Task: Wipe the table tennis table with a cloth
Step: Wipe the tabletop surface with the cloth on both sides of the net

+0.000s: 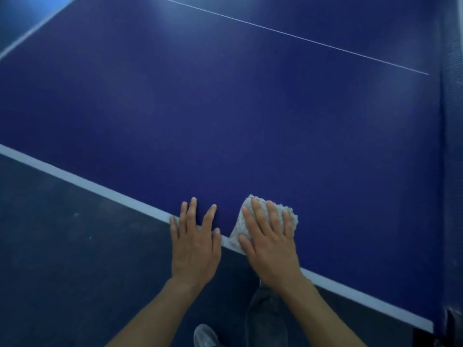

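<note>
**Cloth pressed flat at the near edge of the table**

Cloth (237, 230) lies folded into a small pad on the blue table tennis table (225, 108), right at the near side, with one corner over the white edge line (87, 184). The right hand (269, 236) lies on top of it, palm down and fingers straight and spread, pressing rather than gripping. The left hand (195, 241) rests just beside it, not touching the cloth. It is also flat with fingers extended, its palm over the edge and its fingertips on the blue surface, holding nothing.

The cloth looks like a pale, nubbly terry pad: light, soft and limp, likely to bunch or unfold if pushed from one corner. A flat palm across its middle, as now, seems the best hold, since the spread fingers keep the folds together while it slides. The tabletop looks smooth and hard, so the pad should glide easily. Near the edge it could slip off the rim.

Most of the cloth is hidden under the right hand, so its fold and thickness are hard to judge, as is whether it is damp. The dim blue light hides any dust or streaks. The net (451, 121) at the right is blurred and cut off by the frame. Below the table edge, only part of a shoe (205, 336) and a trouser leg (265, 314) show against the dark floor (62, 234).
</note>
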